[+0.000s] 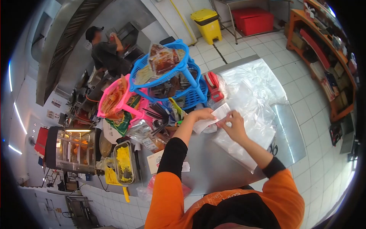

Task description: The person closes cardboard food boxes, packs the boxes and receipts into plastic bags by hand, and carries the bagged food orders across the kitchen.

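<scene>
A white paper slip (222, 110), like a receipt, is held above the steel table in front of me. My left hand (203, 115) is closed on its left side. My right hand (234, 128) is closed at the slip's lower right edge, fingertips pinched together; a small whitish bit by those fingers is too small to name. Under and beside my hands lie clear plastic bags (248, 95), spread in a pile. A red stapler-like tool (214, 87) rests just beyond the slip, beside the blue basket.
A two-tier blue basket (183, 72) and a pink basket (114, 95) hold packets. Left are a tray of yellow food (125, 162) and a glass warmer (74, 149). Black scissors (273, 149) lie by my right forearm. A person (108, 53) works at the back.
</scene>
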Available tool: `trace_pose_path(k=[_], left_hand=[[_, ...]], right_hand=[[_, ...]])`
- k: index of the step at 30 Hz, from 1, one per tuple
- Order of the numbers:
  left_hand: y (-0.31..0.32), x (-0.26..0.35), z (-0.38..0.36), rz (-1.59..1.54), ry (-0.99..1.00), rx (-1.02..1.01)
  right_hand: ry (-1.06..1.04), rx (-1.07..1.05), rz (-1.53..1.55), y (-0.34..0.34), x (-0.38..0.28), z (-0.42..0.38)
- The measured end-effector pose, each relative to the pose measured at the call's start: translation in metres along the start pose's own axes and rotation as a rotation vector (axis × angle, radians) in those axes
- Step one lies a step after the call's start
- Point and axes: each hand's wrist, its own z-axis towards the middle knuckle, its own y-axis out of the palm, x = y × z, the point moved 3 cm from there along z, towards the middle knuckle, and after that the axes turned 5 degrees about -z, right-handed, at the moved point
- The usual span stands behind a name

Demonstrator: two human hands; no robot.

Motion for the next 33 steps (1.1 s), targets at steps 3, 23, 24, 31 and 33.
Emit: trace_pose_path(k=[3, 23, 24, 31, 33], left_hand=[[0.018, 0.026, -0.007, -0.084, 0.11, -0.194], [-0.007, -0.007, 0.061, -0.253, 0.29, 0.5], [-0.002, -0.012, 0.064, -0.165, 0.322, 0.53], [0.057, 0.061, -0.135, -0.056, 0.652, 1.063], [0.099, 0.048, -0.214, -0.059, 0.751, 1.287]], right_hand=[[0.193, -0.165, 0.142, -0.006, 0.025, -0.032], [0.37, -0.201, 0.226, 0.009, 0.035, -0.04], [0.371, -0.206, 0.236, 0.009, 0.031, -0.042], [0.107, -0.171, 0.519, -0.017, -0.014, -0.049], [-0.048, -0.31, 0.537, -0.031, -0.06, -0.046]])
